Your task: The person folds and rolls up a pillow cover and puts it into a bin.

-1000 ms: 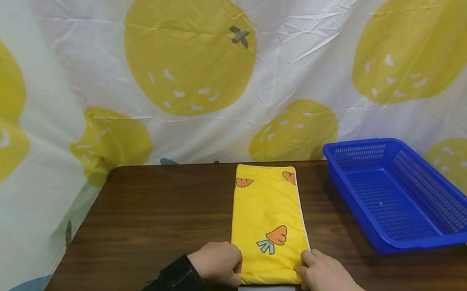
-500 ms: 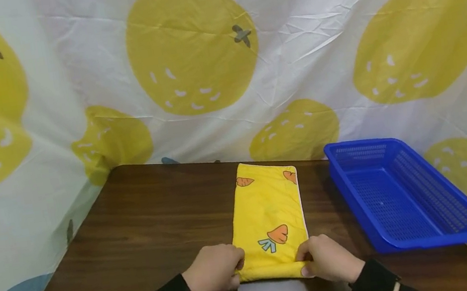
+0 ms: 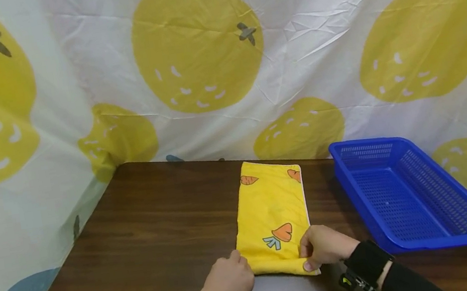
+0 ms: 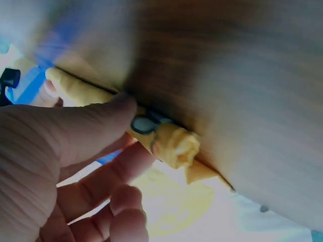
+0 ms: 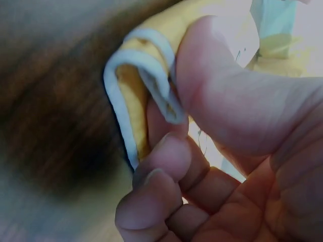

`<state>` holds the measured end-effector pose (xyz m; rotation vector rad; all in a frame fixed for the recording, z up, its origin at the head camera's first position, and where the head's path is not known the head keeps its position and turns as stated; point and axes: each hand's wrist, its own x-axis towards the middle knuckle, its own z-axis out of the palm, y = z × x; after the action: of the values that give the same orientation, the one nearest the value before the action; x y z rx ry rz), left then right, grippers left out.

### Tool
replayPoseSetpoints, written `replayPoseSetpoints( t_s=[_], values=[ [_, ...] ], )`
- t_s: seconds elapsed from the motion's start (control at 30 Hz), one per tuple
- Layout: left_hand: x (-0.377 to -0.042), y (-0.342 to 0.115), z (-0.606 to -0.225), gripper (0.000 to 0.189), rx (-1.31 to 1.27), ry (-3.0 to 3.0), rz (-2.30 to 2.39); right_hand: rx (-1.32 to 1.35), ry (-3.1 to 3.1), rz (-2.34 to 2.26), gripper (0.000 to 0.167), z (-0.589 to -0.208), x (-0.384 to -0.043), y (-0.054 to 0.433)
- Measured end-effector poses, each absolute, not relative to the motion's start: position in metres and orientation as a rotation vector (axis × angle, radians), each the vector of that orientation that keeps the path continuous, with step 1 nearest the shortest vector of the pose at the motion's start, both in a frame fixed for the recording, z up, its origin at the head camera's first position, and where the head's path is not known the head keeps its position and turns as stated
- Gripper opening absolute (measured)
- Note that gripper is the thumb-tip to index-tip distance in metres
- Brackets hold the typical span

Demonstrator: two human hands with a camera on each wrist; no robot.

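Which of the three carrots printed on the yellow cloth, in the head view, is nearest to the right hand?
The carrot with blue leaves, just beyond the rolled edge; the far-left carrot and far-right carrot show no leaves.

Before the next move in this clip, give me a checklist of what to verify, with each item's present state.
1. Right hand on the cloth: ok, thumb and fingers pinch its near right corner.
2. Left hand on the cloth: ok, thumb and fingers are at the near left corner.
3. Rest of the cloth laid out: ok, it lies spread on the table beyond the roll.
4. Roll tight inside: cannot tell, its inner layers are mostly hidden.
5. Basket clear of the cloth: ok, it stands apart, to the right.
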<state>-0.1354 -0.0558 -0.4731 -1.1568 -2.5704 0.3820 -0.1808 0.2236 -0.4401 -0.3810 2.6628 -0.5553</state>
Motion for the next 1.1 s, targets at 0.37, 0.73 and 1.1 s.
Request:
replayPoseSetpoints(
  t_s=[0.37, 0.73, 1.1],
  values=[
    [-0.148, -0.046, -0.472, 0.024, -1.225, -2.498, 0.546, -0.389, 2.605, -0.595, 0.024, -0.442, -0.188, 0.228],
    [-0.21, -0.059, -0.468, 0.019, -1.411, -2.903, -0.158, -0.591, 2.952, -0.481, 0.03, -0.451, -0.156, 0.214],
    [-0.223, -0.033, -0.438, 0.018, -1.335, -3.199, 0.218, -0.766, 3.266, -0.14, 0.03, -0.462, -0.127, 0.197]
  ],
)
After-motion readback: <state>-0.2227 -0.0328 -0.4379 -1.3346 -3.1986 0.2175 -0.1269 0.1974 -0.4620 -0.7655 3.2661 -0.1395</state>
